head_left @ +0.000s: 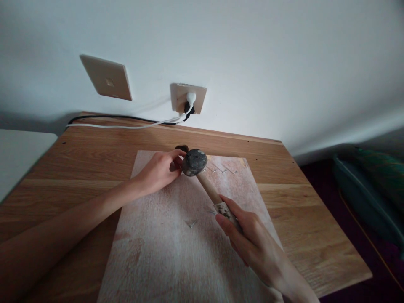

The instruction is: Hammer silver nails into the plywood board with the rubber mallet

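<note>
My right hand (pixel 248 235) is wrapped round the lower handle of a mallet (pixel 209 188) with a dark, rounded head and a wooden shaft. The mallet's head is over the far part of a pale, worn board (pixel 151 244), right beside the fingertips of my left hand (pixel 160 170). Those fingers are curled together near the board's far edge; what they pinch, if anything, is hidden by the mallet head. Several nails (pixel 224 171) stand in a row to the right of the head. Loose nails (pixel 190 224) lie on the middle of the board, some close to my right hand.
The board lies on a wooden tabletop (pixel 299 223) against a white wall. Black and white cables (pixel 126 126) run along its back edge to a wall socket (pixel 199 96). Another wall plate (pixel 109 80) is at left. Dark green cushions (pixel 366 189) are at right, below table level.
</note>
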Demonstrator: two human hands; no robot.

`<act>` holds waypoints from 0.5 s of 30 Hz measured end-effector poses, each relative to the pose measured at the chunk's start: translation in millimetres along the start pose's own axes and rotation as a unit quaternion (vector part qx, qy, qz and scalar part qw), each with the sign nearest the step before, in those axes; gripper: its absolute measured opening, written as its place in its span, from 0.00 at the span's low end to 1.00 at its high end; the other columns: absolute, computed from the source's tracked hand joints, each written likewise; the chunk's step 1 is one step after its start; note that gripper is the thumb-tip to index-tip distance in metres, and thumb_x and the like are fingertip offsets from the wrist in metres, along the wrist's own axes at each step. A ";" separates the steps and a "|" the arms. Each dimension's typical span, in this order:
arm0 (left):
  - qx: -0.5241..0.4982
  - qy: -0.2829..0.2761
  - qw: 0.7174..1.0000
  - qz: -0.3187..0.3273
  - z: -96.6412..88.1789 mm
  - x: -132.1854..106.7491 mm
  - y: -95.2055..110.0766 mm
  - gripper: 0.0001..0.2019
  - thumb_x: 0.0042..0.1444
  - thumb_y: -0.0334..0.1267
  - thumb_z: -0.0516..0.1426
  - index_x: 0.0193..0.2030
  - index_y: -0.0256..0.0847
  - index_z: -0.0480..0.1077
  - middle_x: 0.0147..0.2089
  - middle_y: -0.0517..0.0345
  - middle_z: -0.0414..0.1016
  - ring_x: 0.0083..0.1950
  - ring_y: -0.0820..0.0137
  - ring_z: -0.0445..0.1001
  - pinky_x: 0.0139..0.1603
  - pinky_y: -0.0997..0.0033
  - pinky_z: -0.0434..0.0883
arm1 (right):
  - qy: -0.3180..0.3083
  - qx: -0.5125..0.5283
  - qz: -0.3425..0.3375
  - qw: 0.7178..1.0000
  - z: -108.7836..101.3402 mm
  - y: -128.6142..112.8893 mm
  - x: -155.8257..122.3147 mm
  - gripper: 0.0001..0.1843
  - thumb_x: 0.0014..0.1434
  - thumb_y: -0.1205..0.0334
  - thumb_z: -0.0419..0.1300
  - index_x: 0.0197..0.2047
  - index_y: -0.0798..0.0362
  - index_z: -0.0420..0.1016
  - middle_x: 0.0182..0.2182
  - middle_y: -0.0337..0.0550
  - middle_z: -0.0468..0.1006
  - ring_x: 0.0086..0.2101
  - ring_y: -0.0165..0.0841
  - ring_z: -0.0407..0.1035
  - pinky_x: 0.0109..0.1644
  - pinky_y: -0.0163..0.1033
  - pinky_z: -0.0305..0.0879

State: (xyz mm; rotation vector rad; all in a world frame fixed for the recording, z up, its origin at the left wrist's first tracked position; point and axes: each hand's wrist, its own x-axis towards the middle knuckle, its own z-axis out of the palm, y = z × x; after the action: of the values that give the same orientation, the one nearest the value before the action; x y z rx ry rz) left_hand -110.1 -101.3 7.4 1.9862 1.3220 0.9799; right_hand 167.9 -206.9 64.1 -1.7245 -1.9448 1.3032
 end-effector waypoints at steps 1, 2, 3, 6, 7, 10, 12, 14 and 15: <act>0.004 -0.001 1.000 -0.001 -0.4 -0.1 0.4 0.18 0.55 0.20 0.59 0.48 0.40 0.79 0.38 0.59 0.85 0.38 0.68 0.82 0.40 0.72 0.74 | -0.004 0.001 0.000 1.000 -0.2 0.1 0.1 0.38 0.75 0.36 0.53 0.77 0.51 0.65 0.19 0.33 0.70 0.18 0.31 0.65 0.21 0.33 0.60; 0.007 -0.002 1.000 -0.001 -0.6 -0.1 0.7 0.18 0.55 0.20 0.59 0.48 0.40 0.80 0.38 0.59 0.85 0.38 0.67 0.82 0.40 0.72 0.74 | -0.007 0.002 0.000 1.000 -0.4 0.4 0.3 0.38 0.75 0.36 0.53 0.76 0.51 0.65 0.19 0.33 0.70 0.18 0.31 0.65 0.22 0.34 0.61; 0.010 -0.003 1.000 -0.002 -0.8 -0.2 0.9 0.18 0.54 0.20 0.59 0.48 0.40 0.80 0.39 0.59 0.85 0.39 0.67 0.82 0.40 0.72 0.74 | -0.007 0.002 -0.001 1.000 -0.5 0.7 0.6 0.38 0.74 0.36 0.53 0.77 0.51 0.65 0.20 0.33 0.71 0.18 0.31 0.66 0.22 0.34 0.62; 0.012 -0.002 1.000 -0.004 -0.6 -0.3 1.0 0.19 0.55 0.21 0.60 0.50 0.40 0.80 0.39 0.59 0.85 0.38 0.67 0.82 0.40 0.72 0.73 | 0.002 0.001 -0.010 1.000 0.0 2.3 1.2 0.39 0.73 0.35 0.55 0.76 0.50 0.66 0.21 0.35 0.73 0.20 0.33 0.68 0.25 0.35 0.65; 0.012 -0.001 1.000 -0.005 -0.5 -0.3 0.9 0.19 0.55 0.21 0.60 0.50 0.40 0.80 0.39 0.59 0.85 0.38 0.67 0.82 0.40 0.72 0.73 | 0.006 0.003 -0.011 1.000 0.7 3.1 1.2 0.39 0.73 0.34 0.55 0.76 0.50 0.66 0.21 0.35 0.73 0.20 0.33 0.69 0.25 0.36 0.66; 0.009 -0.005 1.000 -0.006 -0.3 -0.6 0.5 0.19 0.55 0.21 0.60 0.51 0.40 0.80 0.37 0.60 0.85 0.36 0.68 0.81 0.39 0.72 0.73 | 0.016 0.009 -0.005 1.000 3.7 5.5 0.6 0.39 0.72 0.34 0.55 0.76 0.49 0.67 0.21 0.35 0.73 0.22 0.35 0.71 0.26 0.36 0.68; 0.009 -0.006 1.000 -0.003 -0.6 -0.8 0.5 0.20 0.54 0.20 0.59 0.51 0.40 0.80 0.37 0.60 0.85 0.36 0.68 0.81 0.39 0.72 0.73 | 0.022 0.008 -0.001 1.000 5.8 6.9 0.1 0.39 0.72 0.35 0.56 0.76 0.49 0.67 0.21 0.35 0.73 0.22 0.35 0.72 0.26 0.37 0.69; 0.011 -0.003 1.000 0.001 -1.1 -0.8 0.8 0.20 0.55 0.20 0.58 0.51 0.40 0.80 0.37 0.60 0.85 0.37 0.68 0.81 0.40 0.72 0.73 | 0.027 0.005 0.000 1.000 7.3 7.8 0.1 0.38 0.72 0.35 0.56 0.75 0.49 0.68 0.21 0.36 0.74 0.23 0.35 0.72 0.27 0.37 0.70; 0.011 -0.004 1.000 0.003 -1.4 -0.8 1.0 0.21 0.55 0.20 0.58 0.52 0.40 0.80 0.38 0.59 0.85 0.37 0.68 0.81 0.40 0.72 0.73 | 0.030 0.006 0.000 1.000 7.8 8.1 0.4 0.38 0.72 0.35 0.57 0.75 0.49 0.68 0.22 0.36 0.74 0.24 0.36 0.73 0.28 0.37 0.70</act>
State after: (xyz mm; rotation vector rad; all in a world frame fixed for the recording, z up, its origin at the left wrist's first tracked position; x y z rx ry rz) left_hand -110.9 -102.3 8.8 2.0089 1.3284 0.9622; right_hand 168.0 -210.8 53.5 -1.7369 -1.8993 1.2458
